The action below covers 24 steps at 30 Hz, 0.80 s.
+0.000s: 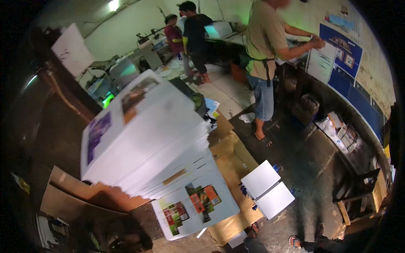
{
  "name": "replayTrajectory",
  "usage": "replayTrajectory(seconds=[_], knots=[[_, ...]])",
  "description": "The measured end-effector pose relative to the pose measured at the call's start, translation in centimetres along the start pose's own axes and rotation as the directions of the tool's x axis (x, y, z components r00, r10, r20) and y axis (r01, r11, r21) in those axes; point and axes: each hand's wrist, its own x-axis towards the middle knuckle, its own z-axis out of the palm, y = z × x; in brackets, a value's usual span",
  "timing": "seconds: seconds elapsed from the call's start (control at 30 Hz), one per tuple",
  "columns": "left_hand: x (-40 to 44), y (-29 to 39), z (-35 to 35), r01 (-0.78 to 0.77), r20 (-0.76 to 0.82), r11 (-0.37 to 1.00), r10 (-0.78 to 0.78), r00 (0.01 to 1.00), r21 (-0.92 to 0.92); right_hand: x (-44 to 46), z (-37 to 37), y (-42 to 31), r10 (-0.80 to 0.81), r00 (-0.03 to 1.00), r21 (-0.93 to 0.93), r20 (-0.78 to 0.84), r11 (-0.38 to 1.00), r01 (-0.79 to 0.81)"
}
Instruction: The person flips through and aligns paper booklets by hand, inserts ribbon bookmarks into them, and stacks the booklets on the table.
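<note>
- Since neither of the wearer's hands shows, I cannot tell their grip or which is nearer.
- Printed sheets lie low and central in view, beside the tall paper stack.
- Right of them are two white blocks, adjacent, long edges slanting up rightward.

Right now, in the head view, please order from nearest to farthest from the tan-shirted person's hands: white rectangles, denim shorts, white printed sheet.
From those hands:
1. White printed sheet, directly below them.
2. Denim shorts, lower, picture left.
3. White rectangles, in the foreground.
</note>
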Motion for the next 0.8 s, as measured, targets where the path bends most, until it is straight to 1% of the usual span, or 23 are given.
replayTrajectory(seconds=[0.03,0.07,0.1,0.13,0.17,0.2,0.23,0.27,0.3,0.33,0.37,0.4,0.43,0.47,0.5,0.57,0.6,0.63,0.67,0.7,0.73,0.77,0.8], knots=[[-1.1,-1.7,-0.1,-0.141,-0.504,0.962,0.004,0.864,-0.233,-1.3,-0.2,-1.6,-0.055,0.998,-0.003,0.033,0.998,0.055],[-1.2,-3.6,-0.7,-0.150,-0.528,0.964,0.011,0.849,-0.221,-2.3,-0.3,-3.5,-0.118,0.992,-0.003,0.053,0.993,0.118],[-1.5,-5.6,-1.4,-0.079,-0.457,0.967,-0.042,0.888,-0.243,-3.5,-0.3,-5.5,-0.183,0.981,-0.005,0.067,0.983,0.184],[-2.8,-6.2,-2.8,-0.006,-0.377,0.965,-0.097,0.921,-0.264,-4.9,-0.1,-7.4,-0.249,0.966,-0.005,0.076,0.968,0.250],[-4.3,-6.8,-3.9,-0.176,-0.530,0.968,0.056,0.846,-0.179,-6.4,0.3,-9.4,-0.313,0.946,-0.007,0.081,0.949,0.314],[-5.6,-6.0,-4.6,-0.066,-0.464,0.820,-0.253,0.849,-0.568,-7.9,0.8,-11.4,-0.376,0.923,-0.010,0.081,0.926,0.378],[-7.7,-3.8,-6.6,0.026,-0.273,0.510,-0.503,0.820,-0.860,-9.7,1.5,-13.2,-0.440,0.894,-0.019,0.090,0.896,0.443],[-10.0,-1.7,-9.1,0.112,-0.281,0.592,-0.530,0.800,-0.798,-11.3,2.4,-14.8,-0.497,0.863,-0.026,0.092,0.865,0.501],[-12.7,-0.8,-10.0,0.201,-0.288,0.656,-0.558,0.778,-0.727,-13.2,3.3,-16.1,-0.547,0.831,-0.036,0.097,0.833,0.553],[-14.7,-4.1,-5.0,-0.267,-0.517,0.506,-0.455,0.725,-0.820,-15.6,3.8,-17.9,-0.598,0.794,-0.056,0.111,0.794,0.606],[-19.8,-1.5,-3.7,-0.080,-0.383,0.463,-0.610,0.694,-0.883,-16.7,4.7,-19.1,-0.653,0.742,-0.081,0.149,0.740,0.668],[-23.6,-2.7,0.3,-0.066,-0.509,0.621,-0.571,0.644,-0.781,-18.3,5.3,-20.7,-0.701,0.689,-0.106,0.181,0.683,0.723],[-27.3,-3.4,5.0,-0.008,-0.612,0.740,-0.550,0.568,-0.672,-19.9,6.0,-22.2,-0.743,0.629,-0.131,0.228,0.617,0.776],[-30.7,-4.0,9.5,0.199,-0.439,0.589,-0.751,0.492,-0.783,-21.6,7.1,-23.6,-0.774,0.569,-0.147,0.278,0.551,0.822],[-33.7,-3.6,12.8,0.355,-0.229,0.368,-0.898,0.376,-0.859,-23.1,8.1,-25.2,-0.796,0.505,-0.154,0.334,0.483,0.862],[-41.6,-0.7,17.3,0.381,-0.291,0.338,-0.940,0.177,-0.861,-26.6,11.1,-27.8,-0.806,0.376,-0.167,0.457,0.337,0.926],[-44.9,0.1,20.1,0.449,-0.138,0.173,-0.984,0.110,-0.877,-28.3,12.8,-28.9,-0.793,0.317,-0.168,0.520,0.269,0.948],[-48.0,1.0,21.2,0.503,0.011,0.026,-0.997,0.070,-0.864,-29.8,14.5,-29.9,-0.774,0.269,-0.168,0.573,0.210,0.963],[-50.6,3.1,22.5,0.352,-0.025,-0.001,-0.997,-0.068,-0.936,-31.2,16.1,-30.6,-0.750,0.225,-0.171,0.622,0.151,0.974],[-53.3,6.5,20.5,0.210,-0.054,0.010,-0.978,-0.204,-0.978,-32.6,17.7,-31.2,-0.720,0.181,-0.170,0.669,0.088,0.981],[-55.5,9.1,18.3,0.064,0.057,-0.076,-0.962,-0.268,-0.995,-33.4,19.6,-31.7,-0.691,0.146,-0.164,0.708,0.040,0.986],[-57.8,10.9,17.6,-0.093,0.172,-0.150,-0.932,-0.320,-0.984,-35.2,21.2,-32.4,-0.657,0.116,-0.161,0.745,-0.009,0.987],[-58.1,9.9,20.7,-0.132,0.263,-0.231,-0.904,-0.336,-0.964,-37.2,23.0,-32.8,-0.620,0.094,-0.158,0.779,-0.049,0.986]])
